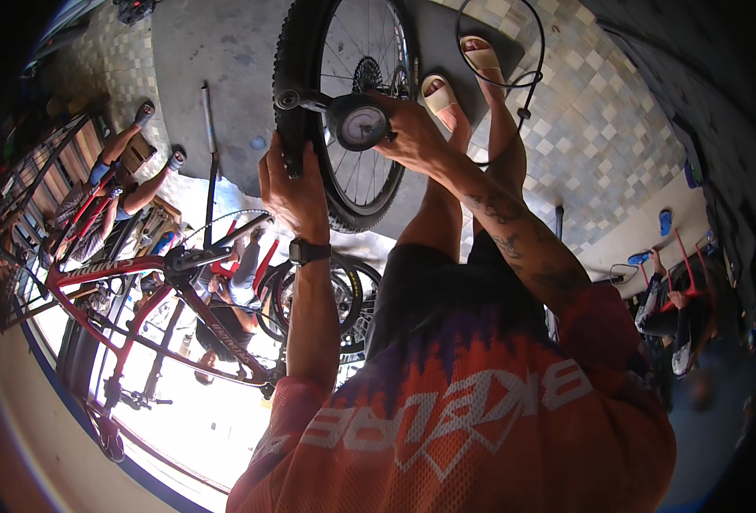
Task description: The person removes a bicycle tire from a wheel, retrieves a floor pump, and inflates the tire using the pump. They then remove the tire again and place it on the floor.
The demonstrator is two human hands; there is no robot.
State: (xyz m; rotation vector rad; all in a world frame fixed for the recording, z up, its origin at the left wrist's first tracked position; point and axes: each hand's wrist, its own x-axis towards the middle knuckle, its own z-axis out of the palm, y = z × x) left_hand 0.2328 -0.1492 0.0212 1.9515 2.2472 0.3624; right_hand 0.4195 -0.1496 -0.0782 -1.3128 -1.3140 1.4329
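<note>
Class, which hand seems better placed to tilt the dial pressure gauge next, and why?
Probably the right hand: it holds the dial pressure gauge, while the left hand is at the knobbly bicycle tyre.

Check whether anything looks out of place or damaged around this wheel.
Nothing looks spilled or plainly damaged. The only untidy thing is the black hose, which loops loosely near the right sandal instead of being coiled. The wheel and the gauge in the right hand show nothing odd.
</note>
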